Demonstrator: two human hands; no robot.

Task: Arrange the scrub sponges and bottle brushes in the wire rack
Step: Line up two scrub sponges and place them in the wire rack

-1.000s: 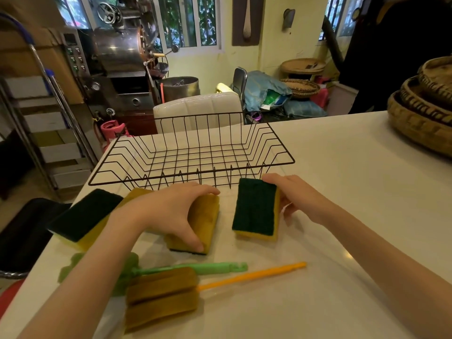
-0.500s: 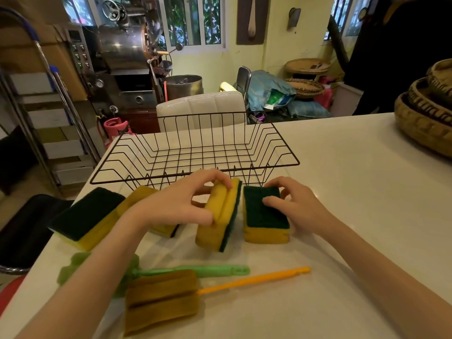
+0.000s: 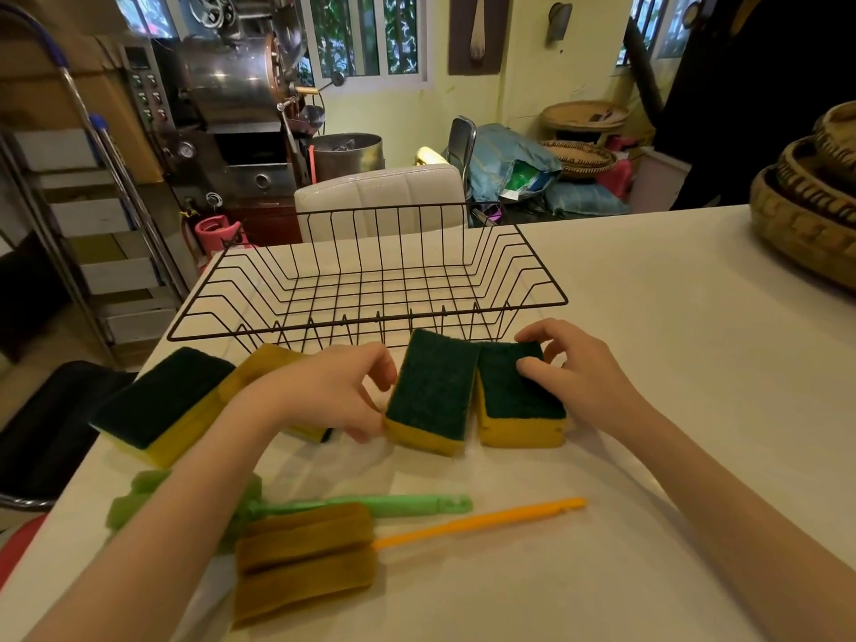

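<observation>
An empty black wire rack point(image 3: 370, 289) stands at the far side of the white table point(image 3: 648, 363). In front of it two yellow sponges lie green side up, side by side. My left hand point(image 3: 338, 391) touches the left edge of the middle sponge point(image 3: 431, 391). My right hand point(image 3: 574, 368) grips the right sponge point(image 3: 514, 400), thumb on its green top. Another sponge point(image 3: 162, 400) lies at the left, and a fourth point(image 3: 273, 363) is partly hidden under my left wrist. A green bottle brush point(image 3: 361, 505) and an orange bottle brush point(image 3: 305, 558) lie near me.
Stacked woven baskets point(image 3: 806, 206) sit at the table's right edge. A white chair back point(image 3: 380, 196) stands just behind the rack. The table's left edge runs close to the left sponge, with a black seat point(image 3: 46, 424) below it.
My left hand has turned the middle sponge from its edge down flat, green side up, against the right sponge. My right hand has stayed on the right sponge.
</observation>
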